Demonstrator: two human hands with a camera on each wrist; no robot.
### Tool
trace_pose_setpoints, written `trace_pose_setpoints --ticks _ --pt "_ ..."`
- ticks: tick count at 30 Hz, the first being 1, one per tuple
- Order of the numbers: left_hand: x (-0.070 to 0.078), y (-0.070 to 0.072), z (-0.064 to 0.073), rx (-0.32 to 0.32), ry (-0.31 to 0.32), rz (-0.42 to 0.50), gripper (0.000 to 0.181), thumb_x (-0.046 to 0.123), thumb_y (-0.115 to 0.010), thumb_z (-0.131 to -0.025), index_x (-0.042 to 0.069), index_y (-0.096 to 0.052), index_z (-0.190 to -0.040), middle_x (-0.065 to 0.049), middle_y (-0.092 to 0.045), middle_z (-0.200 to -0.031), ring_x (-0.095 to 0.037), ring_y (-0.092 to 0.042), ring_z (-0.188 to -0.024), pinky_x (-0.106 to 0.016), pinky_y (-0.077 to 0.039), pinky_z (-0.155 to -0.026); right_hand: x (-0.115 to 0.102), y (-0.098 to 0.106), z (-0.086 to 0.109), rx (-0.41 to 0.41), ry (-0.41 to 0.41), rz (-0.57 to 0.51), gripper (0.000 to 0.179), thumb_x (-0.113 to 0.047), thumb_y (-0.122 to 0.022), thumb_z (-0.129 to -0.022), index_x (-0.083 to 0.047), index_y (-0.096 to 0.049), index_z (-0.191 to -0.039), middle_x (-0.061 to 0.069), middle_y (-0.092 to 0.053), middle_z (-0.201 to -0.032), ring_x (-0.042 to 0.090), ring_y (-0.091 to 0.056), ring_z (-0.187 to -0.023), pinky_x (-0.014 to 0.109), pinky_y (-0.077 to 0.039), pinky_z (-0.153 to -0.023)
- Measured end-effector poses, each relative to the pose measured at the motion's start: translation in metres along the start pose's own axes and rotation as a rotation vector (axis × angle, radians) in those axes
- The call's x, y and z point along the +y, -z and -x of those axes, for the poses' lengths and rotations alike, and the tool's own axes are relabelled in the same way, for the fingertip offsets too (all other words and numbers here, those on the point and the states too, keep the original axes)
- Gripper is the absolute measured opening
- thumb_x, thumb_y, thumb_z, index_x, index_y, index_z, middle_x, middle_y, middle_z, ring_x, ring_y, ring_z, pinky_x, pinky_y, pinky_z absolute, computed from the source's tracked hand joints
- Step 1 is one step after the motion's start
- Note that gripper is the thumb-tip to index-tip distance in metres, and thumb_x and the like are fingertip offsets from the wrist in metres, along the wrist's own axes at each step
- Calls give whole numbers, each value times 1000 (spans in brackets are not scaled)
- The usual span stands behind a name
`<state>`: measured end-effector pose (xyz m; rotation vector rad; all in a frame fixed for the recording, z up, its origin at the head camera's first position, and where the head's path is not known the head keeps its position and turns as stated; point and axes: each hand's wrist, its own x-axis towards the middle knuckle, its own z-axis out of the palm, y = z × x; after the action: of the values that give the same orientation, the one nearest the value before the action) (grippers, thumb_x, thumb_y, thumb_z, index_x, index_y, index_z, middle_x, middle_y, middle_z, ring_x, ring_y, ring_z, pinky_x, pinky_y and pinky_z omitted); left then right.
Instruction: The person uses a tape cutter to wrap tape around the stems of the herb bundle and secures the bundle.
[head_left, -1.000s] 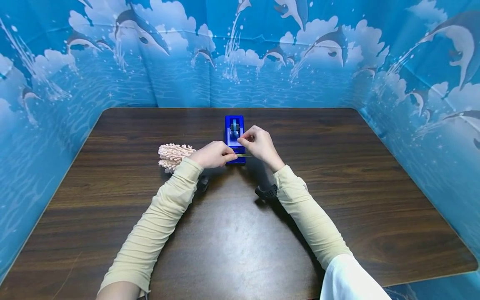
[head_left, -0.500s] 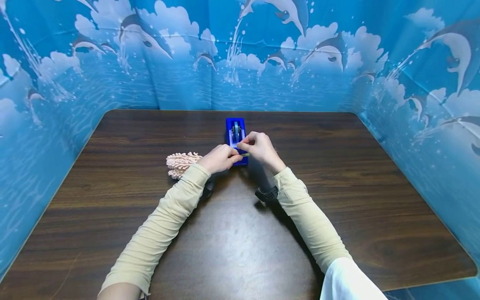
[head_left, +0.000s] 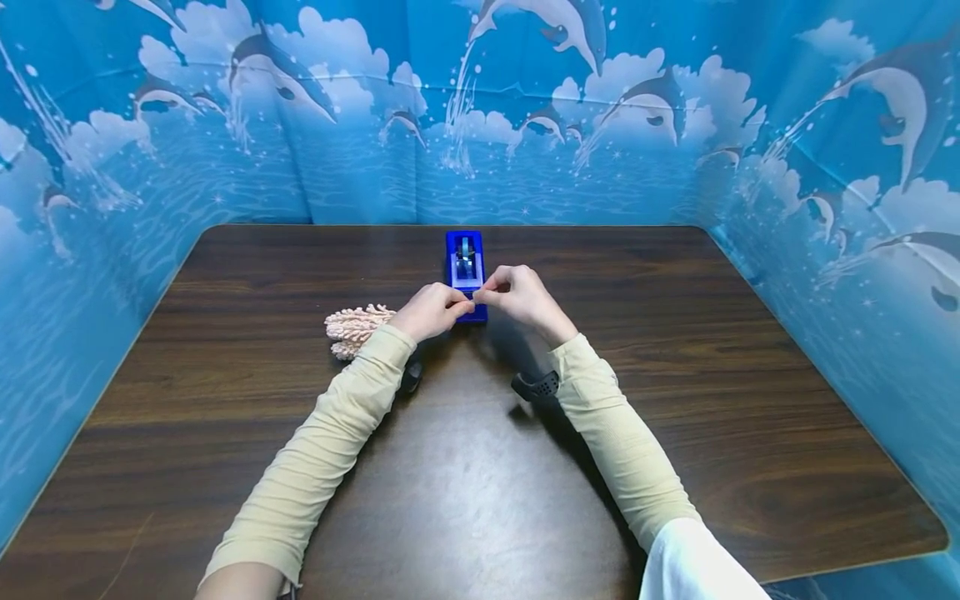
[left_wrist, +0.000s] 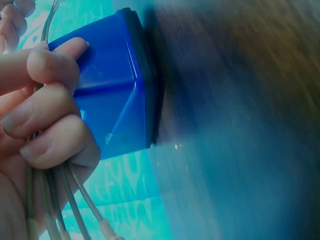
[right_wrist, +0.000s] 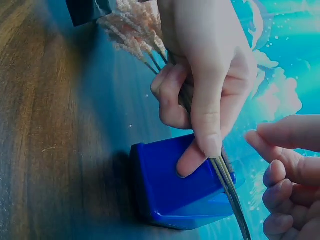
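Observation:
My left hand (head_left: 432, 310) grips a bunch of thin stems (right_wrist: 233, 197), fingers curled round them; more stem (left_wrist: 74, 205) shows below those fingers in the left wrist view. Pale pink flower sprigs (head_left: 351, 323) trail off to the left of this hand. The blue tape dispenser (head_left: 452, 282) stands just beyond both hands, a roll (head_left: 465, 250) mounted in it. Close to the left fingertips, my right hand (head_left: 522, 293) brings thumb and index fingertips together, the other fingers curled. I cannot tell whether anything is between those tips.
A dark wood-grain table (head_left: 480, 475) lies beneath. Dark wrist-worn devices (head_left: 536, 386) hang below both wrists. A blue dolphin-print curtain (head_left: 360, 167) closes off the back and the sides.
My right hand has come slightly nearer, and the left has shifted a little right with the stems, so the fingertips now nearly meet. Stem ends visible earlier in the head view are now hidden.

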<state>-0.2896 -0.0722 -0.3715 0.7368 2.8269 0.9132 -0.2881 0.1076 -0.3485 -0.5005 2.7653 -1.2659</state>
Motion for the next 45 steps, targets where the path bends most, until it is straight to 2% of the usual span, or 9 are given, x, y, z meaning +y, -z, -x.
trace_pose_setpoints --ticks 4,9,19,22,27,30,35,40,45 --pt "-2 -2 -4 23 -18 -19 26 18 -55 -98 0 -73 -94 -2 -57 -65 -12 -49 -59 -23 -38 -58 -1 3 2 -42 42 1 15 -17 -71 -87 -2 -74 -84 5 -67 -80 11 -50 -70 22 -40 -63" --pt "-6 -2 -9 42 15 -9 26 19 -55 -98 1 -73 -93 -2 -56 -62 -14 -51 -59 -24 -39 -59 -7 10 6 -95 71 18 15 -19 -71 -86 -5 -72 -82 -1 -63 -74 10 -48 -68 23 -38 -62" --pt "-7 2 -17 43 62 -8 23 19 -57 -97 3 -74 -94 -7 -64 -76 -19 -52 -69 -27 -40 -65 -17 21 12 -239 145 62 12 -16 -71 -87 -7 -72 -80 0 -64 -82 14 -49 -73 25 -39 -65" --pt "-7 5 -17 13 64 -25 24 19 -56 -98 2 -73 -96 -8 -65 -79 -18 -51 -69 -27 -40 -64 -17 25 11 -260 164 55 13 -17 -69 -89 -7 -73 -82 2 -66 -85 14 -51 -76 26 -41 -67" --pt "-6 12 -8 -128 48 -102 29 20 -55 -98 1 -73 -87 -4 -63 -70 -13 -51 -62 -24 -41 -61 -12 31 10 -274 190 -40 24 -19 -57 -98 -3 -73 -90 8 -67 -91 20 -59 -85 33 -50 -80" --pt "-6 14 -2 -185 8 -117 31 21 -54 -99 1 -71 -81 0 -60 -66 -11 -50 -59 -24 -41 -59 -6 30 7 -290 203 -115 28 -18 -52 -100 -1 -73 -93 11 -67 -96 22 -62 -94 39 -50 -91" --pt "-1 23 6 -184 -34 -81 31 20 -52 -99 1 -69 -79 2 -55 -63 -11 -46 -58 -25 -38 -58 5 24 1 -331 169 -150 29 -20 -50 -102 -2 -73 -96 10 -69 -104 18 -59 -110 38 -44 -101" --pt "3 35 9 -209 -1 -7 32 20 -50 -100 -1 -67 -83 5 -49 -59 -8 -43 -54 -24 -35 -55 10 22 0 -307 115 -101 31 -27 -51 -101 -5 -73 -98 10 -73 -102 19 -62 -111 38 -44 -103" --pt "3 42 11 -225 19 34 32 21 -50 -100 1 -67 -82 5 -46 -55 -8 -41 -52 -25 -34 -54 10 25 1 -283 114 -127 29 -23 -52 -101 -1 -72 -103 22 -69 -109 27 -65 -109 44 -45 -102"
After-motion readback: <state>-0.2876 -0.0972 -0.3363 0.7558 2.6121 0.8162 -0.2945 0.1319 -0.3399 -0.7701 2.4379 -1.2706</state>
